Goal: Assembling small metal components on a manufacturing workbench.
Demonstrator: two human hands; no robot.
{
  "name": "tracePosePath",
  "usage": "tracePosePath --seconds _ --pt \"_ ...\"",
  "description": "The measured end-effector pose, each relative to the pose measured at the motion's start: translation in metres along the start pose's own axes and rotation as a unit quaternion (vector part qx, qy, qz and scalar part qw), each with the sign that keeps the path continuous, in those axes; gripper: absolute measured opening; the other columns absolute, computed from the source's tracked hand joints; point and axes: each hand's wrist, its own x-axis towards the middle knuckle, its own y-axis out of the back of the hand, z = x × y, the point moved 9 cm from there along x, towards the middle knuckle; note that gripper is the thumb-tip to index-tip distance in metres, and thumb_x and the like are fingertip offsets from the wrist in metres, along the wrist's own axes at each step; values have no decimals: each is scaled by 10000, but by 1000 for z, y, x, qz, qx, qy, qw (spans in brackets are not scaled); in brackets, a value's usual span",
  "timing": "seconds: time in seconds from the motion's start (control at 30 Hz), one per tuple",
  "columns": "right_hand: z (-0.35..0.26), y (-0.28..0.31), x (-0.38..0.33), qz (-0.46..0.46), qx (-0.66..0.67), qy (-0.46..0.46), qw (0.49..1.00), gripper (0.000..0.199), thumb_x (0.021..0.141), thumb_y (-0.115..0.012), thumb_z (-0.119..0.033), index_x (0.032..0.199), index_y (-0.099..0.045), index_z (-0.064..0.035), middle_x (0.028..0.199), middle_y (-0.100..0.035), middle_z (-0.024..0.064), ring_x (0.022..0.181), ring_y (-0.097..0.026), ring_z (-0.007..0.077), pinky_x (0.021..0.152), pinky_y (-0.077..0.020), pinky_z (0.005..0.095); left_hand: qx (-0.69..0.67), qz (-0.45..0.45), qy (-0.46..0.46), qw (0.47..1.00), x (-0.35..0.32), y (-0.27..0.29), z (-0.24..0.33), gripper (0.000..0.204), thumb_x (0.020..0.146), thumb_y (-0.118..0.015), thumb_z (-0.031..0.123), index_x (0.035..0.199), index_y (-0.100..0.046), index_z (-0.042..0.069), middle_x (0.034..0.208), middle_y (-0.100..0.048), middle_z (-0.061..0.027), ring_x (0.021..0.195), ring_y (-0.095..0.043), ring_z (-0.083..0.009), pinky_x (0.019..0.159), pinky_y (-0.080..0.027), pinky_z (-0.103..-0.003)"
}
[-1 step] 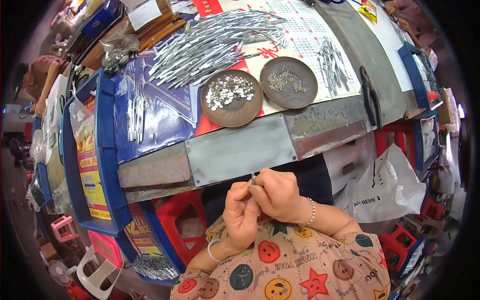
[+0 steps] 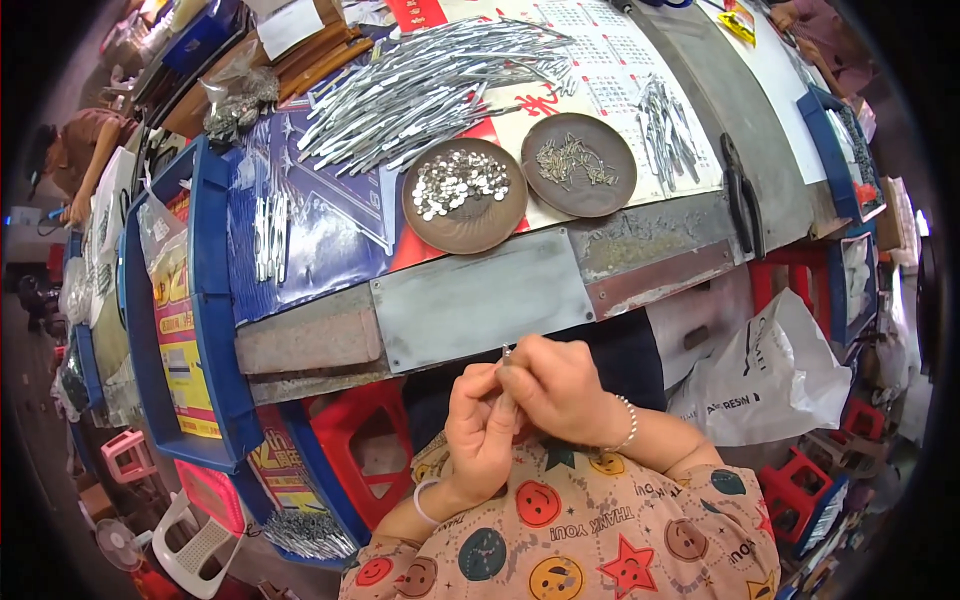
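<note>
My left hand [image 2: 480,430] and my right hand [image 2: 560,385] are pressed together close to my chest, just below the table's front edge. Both pinch one small thin metal piece [image 2: 506,353], whose tip sticks up between the fingertips. Most of the piece is hidden by my fingers. On the table beyond stand two brown round dishes: the left dish [image 2: 440,232] holds shiny round bits, the right dish [image 2: 620,190] holds small dull pins. A big pile of silver metal strips [image 2: 430,85] lies behind them.
A grey metal plate [image 2: 485,300] sits at the table edge in front of my hands. Black pliers [image 2: 742,195] lie to the right, near a smaller bunch of strips [image 2: 665,125]. A white plastic bag [image 2: 765,375] and red stools [image 2: 360,450] are below. Another person [image 2: 75,160] works at far left.
</note>
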Motion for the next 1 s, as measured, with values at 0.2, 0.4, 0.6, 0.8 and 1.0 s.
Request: tracePosePath --seconds 0.2,0.4,0.6,0.8,1.0 --pt "28 7 1 -97 202 -117 968 475 987 -407 -370 697 -502 -7 594 -523 49 507 -500 123 480 -385 238 -345 -41 313 884 -2 -13 -15 221 971 -448 111 1172 -477 25 904 -485 -28 576 -369 -51 514 -302 -201" --pt "26 -2 5 -166 182 -103 964 490 984 -397 -394 700 -496 -7 590 -503 52 498 -468 149 478 -378 264 -414 -95 421 801 -10 -22 -23 212 960 -475 134 1131 -499 10 906 -486 -25 562 -353 -42 481 -269 -178" --pt "25 -11 8 -188 179 -114 959 292 952 -474 -231 757 -531 -20 615 -529 123 543 -534 310 509 -419 350 -360 -72 396 841 -1 -6 -16 212 950 -496 134 1122 -506 10 904 -500 -26 556 -362 -45 485 -280 -188" --pt "20 -29 -5 -296 166 -150 929 240 935 -476 -240 853 -556 -29 714 -587 128 670 -591 320 612 -467 359 -27 123 119 985 64 92 65 122 926 -463 23 1028 -527 5 652 -476 -14 510 -420 -79 476 -349 -212" --pt "11 -40 -10 -307 138 -84 938 258 944 -475 -254 902 -585 -24 804 -593 132 707 -592 336 631 -477 384 516 146 -109 837 139 145 151 97 870 -539 22 948 -575 -21 737 -563 -57 652 -558 -131 579 -442 -270"
